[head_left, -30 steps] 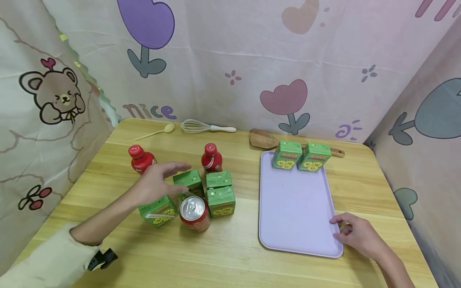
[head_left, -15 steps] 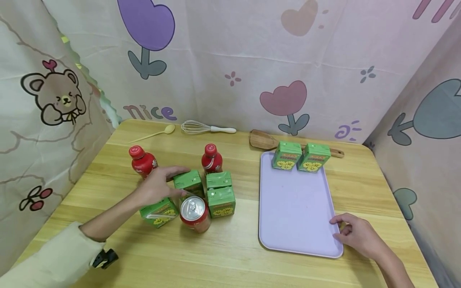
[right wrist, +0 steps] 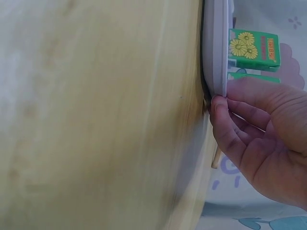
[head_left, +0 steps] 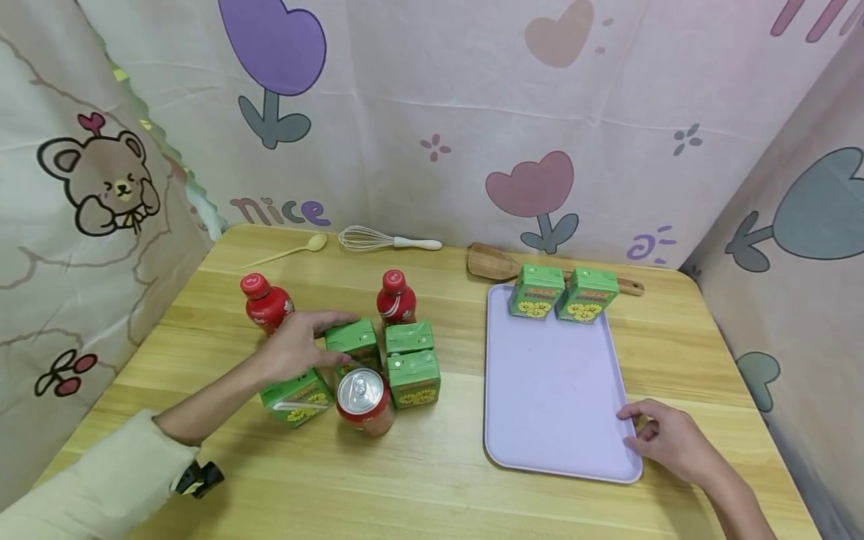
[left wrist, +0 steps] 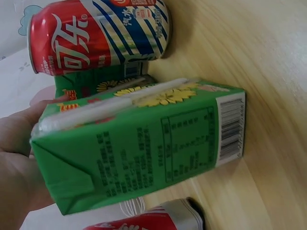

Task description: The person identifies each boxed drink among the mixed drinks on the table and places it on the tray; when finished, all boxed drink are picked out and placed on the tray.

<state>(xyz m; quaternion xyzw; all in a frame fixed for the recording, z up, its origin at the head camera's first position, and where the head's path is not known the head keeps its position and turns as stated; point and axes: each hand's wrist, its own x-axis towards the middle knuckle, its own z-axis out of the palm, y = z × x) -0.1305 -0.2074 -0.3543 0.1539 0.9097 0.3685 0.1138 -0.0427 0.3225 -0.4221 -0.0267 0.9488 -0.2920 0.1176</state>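
Observation:
My left hand grips a green drink carton by its top, thumb on the near side and fingers on the far side. A second green carton with a straw stands below that hand; in the left wrist view this straw carton hides much of the hand. Right beside the gripped carton is a red cola can. Over at the right, my right hand pinches the rim of a lilac tray. Thumb and fingers hold that tray edge in the right wrist view.
Two green cartons stand at the tray's far end. Two more stand right of the can. Red bottles are behind. A spoon, whisk and wooden spatula lie along the back, before a cloth wall.
My left hand has come down slightly and closed its thumb and fingers around the green carton. My right hand and the tray have stayed in place.

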